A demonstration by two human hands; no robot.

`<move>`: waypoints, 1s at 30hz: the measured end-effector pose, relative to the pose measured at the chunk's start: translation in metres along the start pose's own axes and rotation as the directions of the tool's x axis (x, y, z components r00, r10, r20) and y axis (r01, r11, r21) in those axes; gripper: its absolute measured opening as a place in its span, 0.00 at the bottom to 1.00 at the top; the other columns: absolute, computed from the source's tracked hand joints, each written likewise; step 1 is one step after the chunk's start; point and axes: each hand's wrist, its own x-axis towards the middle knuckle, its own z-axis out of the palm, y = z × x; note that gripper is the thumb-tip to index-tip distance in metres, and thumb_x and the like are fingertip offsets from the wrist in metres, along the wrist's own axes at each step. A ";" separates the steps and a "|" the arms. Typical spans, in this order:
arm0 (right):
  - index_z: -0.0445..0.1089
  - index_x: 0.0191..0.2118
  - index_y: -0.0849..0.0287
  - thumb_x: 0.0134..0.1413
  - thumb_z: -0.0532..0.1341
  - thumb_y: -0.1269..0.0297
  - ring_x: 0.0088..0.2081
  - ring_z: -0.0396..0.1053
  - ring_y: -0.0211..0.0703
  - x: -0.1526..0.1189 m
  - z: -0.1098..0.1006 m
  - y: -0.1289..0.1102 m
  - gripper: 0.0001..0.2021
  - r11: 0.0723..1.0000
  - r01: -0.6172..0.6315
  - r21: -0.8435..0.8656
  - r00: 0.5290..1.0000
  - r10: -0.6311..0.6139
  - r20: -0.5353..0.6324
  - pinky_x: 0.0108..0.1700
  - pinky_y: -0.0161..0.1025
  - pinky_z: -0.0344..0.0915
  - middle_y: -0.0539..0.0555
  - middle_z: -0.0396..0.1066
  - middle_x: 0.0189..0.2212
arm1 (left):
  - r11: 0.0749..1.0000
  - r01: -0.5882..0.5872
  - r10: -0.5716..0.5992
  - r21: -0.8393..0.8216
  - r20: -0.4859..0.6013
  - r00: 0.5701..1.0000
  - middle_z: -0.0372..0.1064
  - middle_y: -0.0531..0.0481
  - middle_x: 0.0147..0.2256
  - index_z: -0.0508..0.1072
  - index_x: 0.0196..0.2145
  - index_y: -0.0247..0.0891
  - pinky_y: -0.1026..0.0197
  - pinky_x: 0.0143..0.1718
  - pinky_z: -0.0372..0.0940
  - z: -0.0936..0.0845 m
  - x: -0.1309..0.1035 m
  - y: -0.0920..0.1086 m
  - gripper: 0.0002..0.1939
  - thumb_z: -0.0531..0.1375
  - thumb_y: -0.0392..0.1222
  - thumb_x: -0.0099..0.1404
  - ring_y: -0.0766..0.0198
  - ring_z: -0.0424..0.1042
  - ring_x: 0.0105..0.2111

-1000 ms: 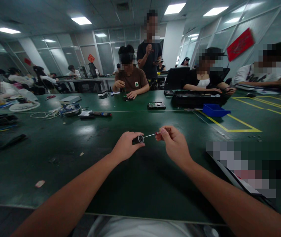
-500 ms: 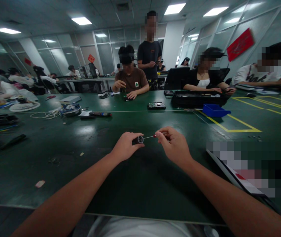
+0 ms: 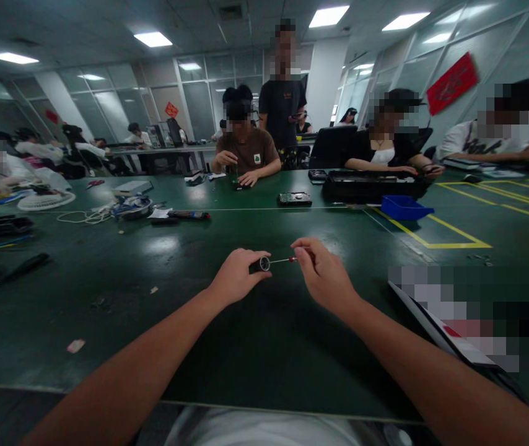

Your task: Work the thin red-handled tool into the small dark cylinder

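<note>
My left hand [image 3: 236,275] is closed around a small black cylinder [image 3: 259,265], held between thumb and fingers. Its round end, with a pale ring and dark inside, faces right and towards me. My right hand [image 3: 323,266] grips a thin screwdriver [image 3: 284,260], whose metal shaft ends in a red collar by my fingertips. The shaft points left and its tip meets the rim or open end of the cylinder; which of these I cannot tell. Most of the screwdriver's handle is hidden in my right hand. Both hands are above the green table [image 3: 246,359].
A hard drive [image 3: 295,199] and a blue bin [image 3: 406,208] lie beyond my hands. Cables [image 3: 90,215] and tools are at the left, including a long screwdriver [image 3: 23,269]. A white-edged board [image 3: 450,334] lies near my right forearm. A co-worker [image 3: 248,152] sits opposite.
My right hand's fingers have shifted slightly around the screwdriver, with the index finger straighter, and more of the red collar shows. My left hand and the cylinder have stayed in place.
</note>
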 end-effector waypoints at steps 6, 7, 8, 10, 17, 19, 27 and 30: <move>0.66 0.48 0.56 0.68 0.49 0.59 0.29 0.70 0.45 -0.002 -0.002 -0.002 0.12 0.999 -0.025 0.046 0.999 0.023 0.044 0.31 0.41 0.59 0.52 0.73 0.29 | 1.000 0.001 -0.001 0.015 0.015 1.000 0.76 0.48 0.46 0.74 0.55 0.43 0.51 0.50 0.63 -0.001 0.000 0.001 0.21 0.67 0.44 0.64 0.54 0.70 0.46; 0.66 0.47 0.55 0.68 0.48 0.58 0.28 0.69 0.45 -0.002 -0.003 -0.002 0.13 0.998 -0.041 0.050 0.998 0.039 0.050 0.31 0.41 0.59 0.52 0.72 0.29 | 1.000 -0.003 0.003 0.016 0.017 1.000 0.76 0.48 0.46 0.74 0.55 0.43 0.51 0.50 0.63 -0.001 0.000 0.001 0.21 0.67 0.44 0.64 0.54 0.71 0.46; 0.66 0.46 0.55 0.69 0.48 0.56 0.28 0.69 0.45 -0.002 -0.002 -0.001 0.13 0.997 -0.056 0.060 0.997 0.052 0.052 0.31 0.42 0.59 0.52 0.72 0.29 | 1.000 -0.004 0.004 0.015 0.017 1.000 0.76 0.48 0.46 0.74 0.54 0.43 0.51 0.50 0.63 -0.001 0.000 0.001 0.21 0.67 0.44 0.64 0.55 0.71 0.46; 0.65 0.47 0.54 0.68 0.49 0.56 0.30 0.70 0.45 -0.002 -0.001 0.001 0.12 0.990 -0.081 0.118 0.996 0.077 0.039 0.32 0.42 0.60 0.52 0.73 0.30 | 1.000 0.006 -0.006 0.010 0.010 1.000 0.76 0.49 0.45 0.75 0.54 0.43 0.52 0.49 0.63 -0.001 0.000 0.001 0.21 0.67 0.44 0.64 0.55 0.71 0.46; 0.69 0.36 0.56 0.58 0.61 0.56 0.32 0.70 0.43 0.007 0.011 0.012 0.09 0.749 -0.265 0.607 0.950 0.312 0.031 0.39 0.44 0.68 0.52 0.72 0.31 | 1.000 0.011 -0.012 -0.021 -0.030 0.999 0.76 0.49 0.46 0.75 0.54 0.42 0.53 0.49 0.64 -0.003 0.001 0.002 0.20 0.67 0.44 0.64 0.56 0.71 0.45; 0.69 0.33 0.56 0.59 0.61 0.55 0.28 0.68 0.41 0.011 0.013 0.016 0.10 0.529 -0.390 0.753 0.868 0.484 0.110 0.38 0.44 0.70 0.51 0.69 0.27 | 0.999 -0.039 0.038 -0.010 -0.036 0.999 0.75 0.49 0.48 0.74 0.54 0.43 0.52 0.51 0.63 -0.003 0.002 0.003 0.20 0.67 0.43 0.65 0.56 0.70 0.47; 0.70 0.32 0.56 0.56 0.65 0.53 0.28 0.67 0.39 0.013 0.016 0.024 0.11 0.511 -0.357 0.782 0.844 0.535 0.036 0.34 0.41 0.70 0.49 0.69 0.27 | 0.996 -0.023 0.021 0.085 0.025 0.999 0.75 0.48 0.46 0.74 0.55 0.44 0.48 0.52 0.61 0.000 0.006 -0.005 0.21 0.67 0.44 0.65 0.54 0.70 0.46; 0.69 0.33 0.55 0.57 0.64 0.51 0.28 0.68 0.40 0.011 0.018 0.023 0.13 0.606 -0.317 0.729 0.880 0.474 -0.011 0.34 0.41 0.69 0.49 0.70 0.27 | 0.996 -0.028 0.026 0.079 0.016 1.000 0.75 0.48 0.45 0.74 0.55 0.44 0.48 0.52 0.61 0.000 0.005 -0.006 0.21 0.67 0.44 0.65 0.54 0.70 0.46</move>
